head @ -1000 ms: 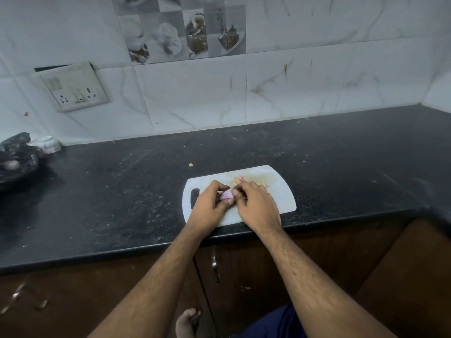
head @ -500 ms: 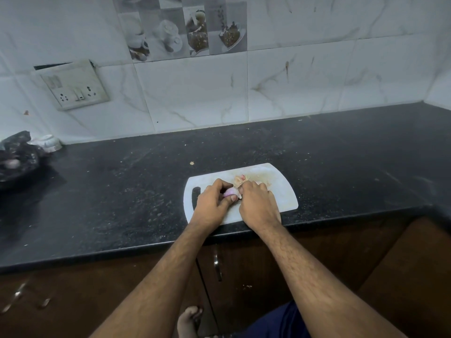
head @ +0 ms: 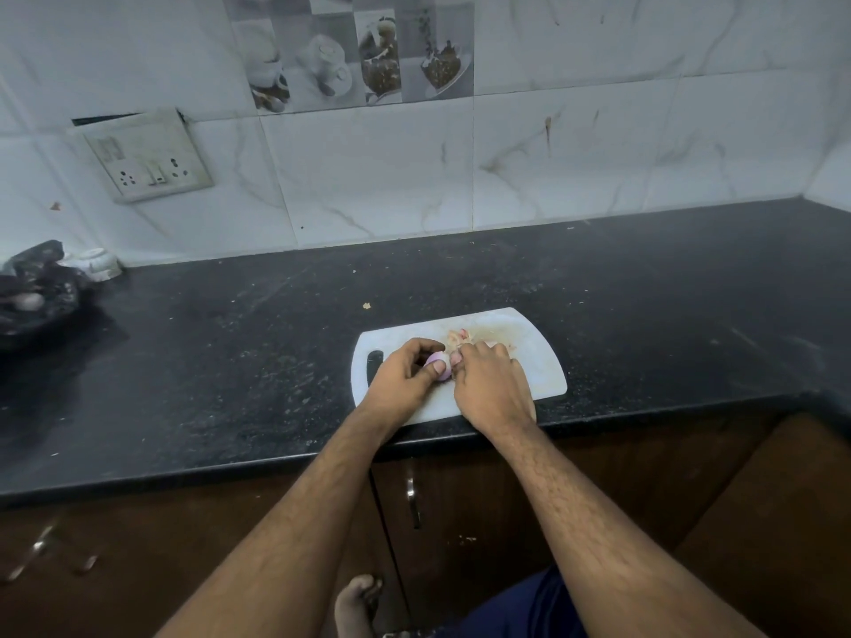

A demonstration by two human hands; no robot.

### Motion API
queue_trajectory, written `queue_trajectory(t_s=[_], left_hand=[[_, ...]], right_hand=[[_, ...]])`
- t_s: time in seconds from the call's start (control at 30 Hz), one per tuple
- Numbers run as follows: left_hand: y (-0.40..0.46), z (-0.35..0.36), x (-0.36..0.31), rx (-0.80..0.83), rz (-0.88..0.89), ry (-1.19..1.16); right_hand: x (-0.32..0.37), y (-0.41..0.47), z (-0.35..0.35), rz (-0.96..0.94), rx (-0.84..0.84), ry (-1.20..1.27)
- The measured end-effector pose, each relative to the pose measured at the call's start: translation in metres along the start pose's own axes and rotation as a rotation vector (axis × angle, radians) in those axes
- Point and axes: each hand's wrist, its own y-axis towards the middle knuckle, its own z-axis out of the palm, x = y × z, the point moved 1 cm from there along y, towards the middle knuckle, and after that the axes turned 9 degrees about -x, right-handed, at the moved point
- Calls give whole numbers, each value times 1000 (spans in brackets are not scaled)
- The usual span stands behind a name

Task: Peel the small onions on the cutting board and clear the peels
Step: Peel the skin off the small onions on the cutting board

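A white cutting board [head: 539, 361] lies at the front edge of the black counter. Over its left half my left hand [head: 405, 382] grips a small pale purple onion [head: 440, 362] between thumb and curled fingers. My right hand [head: 490, 386] sits right beside it, its fingertips curled against the onion's right side. A small heap of pinkish peels [head: 463, 337] lies on the board just behind my hands. My right hand hides part of that heap.
The black counter [head: 230, 352] runs left and right with a tiled wall behind. A black bag [head: 34, 292] and a small white bowl [head: 96, 262] sit at far left. A peel scrap [head: 367, 306] lies behind the board. Brown cabinet doors [head: 460, 522] are below.
My hands stay on the onion over the board. The onion has turned a little in my left hand and more of its pale purple surface shows. My view has shifted slightly.
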Motion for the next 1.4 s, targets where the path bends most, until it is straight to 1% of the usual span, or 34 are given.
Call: queue_trajectory(t_s=[0.17,0.33,0.43,0.57,0.63,0.73,0.83,0.9,1.0,1.13,1.23,1.33,1.4], left_hand=[[1,1,-2,23,2,35],[0,2,-2,8,5,2],[-1,3,-2,9,1,-24],[-2,3,-3,-12,20,18],[-3,3,-3,-6,30,71],[-3,5,-4,3,42,237],[-2,7,-3,-11,162,412],[-1,8,-2,-38,232,436],[-3,8,-4,-24,275,470],[-3,8,-5,-6,294,469],[-8,7,-6,-14,266,415],[-9,6,-7,-59,199,362],[-8,7,-7,-84,153,302]], right_hand=[[-1,0,0,16,2,9],[0,3,1,143,-5,54],[-2,3,2,165,-13,84],[-5,7,2,154,20,108],[-7,5,3,118,25,122],[-9,3,3,103,19,139],[-7,2,2,118,17,159],[-6,3,1,125,19,164],[-7,2,1,136,17,180],[-7,4,1,169,18,217],[-11,8,1,275,-85,311],[-9,6,7,235,-95,254],[-10,4,9,238,-100,311]])
